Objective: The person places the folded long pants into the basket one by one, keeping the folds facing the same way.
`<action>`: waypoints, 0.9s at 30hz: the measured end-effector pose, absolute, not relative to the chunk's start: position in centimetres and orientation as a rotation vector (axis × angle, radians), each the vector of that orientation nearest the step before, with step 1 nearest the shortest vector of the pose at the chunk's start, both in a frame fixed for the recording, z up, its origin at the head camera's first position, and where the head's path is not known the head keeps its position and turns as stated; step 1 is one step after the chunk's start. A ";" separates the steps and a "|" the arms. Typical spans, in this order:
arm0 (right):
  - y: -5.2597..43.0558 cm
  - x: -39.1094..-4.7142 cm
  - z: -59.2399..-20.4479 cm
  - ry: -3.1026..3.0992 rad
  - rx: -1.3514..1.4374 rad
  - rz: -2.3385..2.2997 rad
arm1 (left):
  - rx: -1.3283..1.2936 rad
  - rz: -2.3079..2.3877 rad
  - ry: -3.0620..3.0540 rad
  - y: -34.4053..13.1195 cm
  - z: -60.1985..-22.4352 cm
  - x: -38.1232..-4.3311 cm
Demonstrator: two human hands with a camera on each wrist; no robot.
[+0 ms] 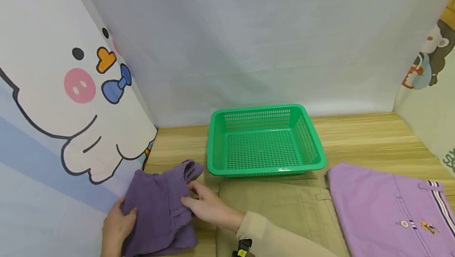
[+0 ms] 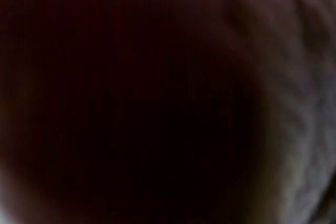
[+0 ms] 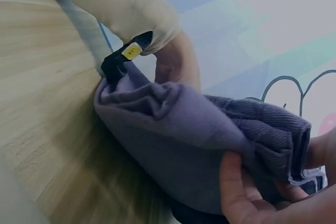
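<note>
Trousers (image 1: 151, 213), dark purple and folded, are sitting at the left end of the table (image 1: 355, 130), and both hands are holding on: the right hand (image 1: 209, 207) is pinching the right edge, thumb on top, while the left hand (image 1: 119, 225) is gripping the left edge. Just beside, khaki trousers (image 1: 266, 213) are lying flat, a green basket (image 1: 266, 170) is standing behind those, and lilac trousers (image 1: 373, 205) are lying farther right.
</note>
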State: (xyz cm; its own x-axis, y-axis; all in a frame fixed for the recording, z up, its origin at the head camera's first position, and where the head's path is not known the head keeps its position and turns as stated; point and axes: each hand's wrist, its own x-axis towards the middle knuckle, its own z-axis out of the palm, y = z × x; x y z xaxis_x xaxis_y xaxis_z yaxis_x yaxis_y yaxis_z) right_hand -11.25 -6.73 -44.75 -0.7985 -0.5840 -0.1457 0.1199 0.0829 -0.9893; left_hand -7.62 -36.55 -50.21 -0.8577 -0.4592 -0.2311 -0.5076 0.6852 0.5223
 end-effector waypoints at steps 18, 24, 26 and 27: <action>-7.4 -11.9 -46.3 1.674 -0.071 -1.735 | -0.839 0.995 2.885 -36.1 -49.9 -7.6; -7.3 -12.2 -46.2 1.910 -0.274 -1.705 | -0.826 1.012 2.914 -36.0 -49.8 -7.5; -7.2 -12.3 -46.1 1.928 -0.334 -1.754 | -0.821 1.035 2.936 -35.9 -49.5 -7.4; -7.1 -12.3 -46.0 1.928 -0.360 -1.777 | -0.817 1.056 2.950 -35.8 -49.3 -7.4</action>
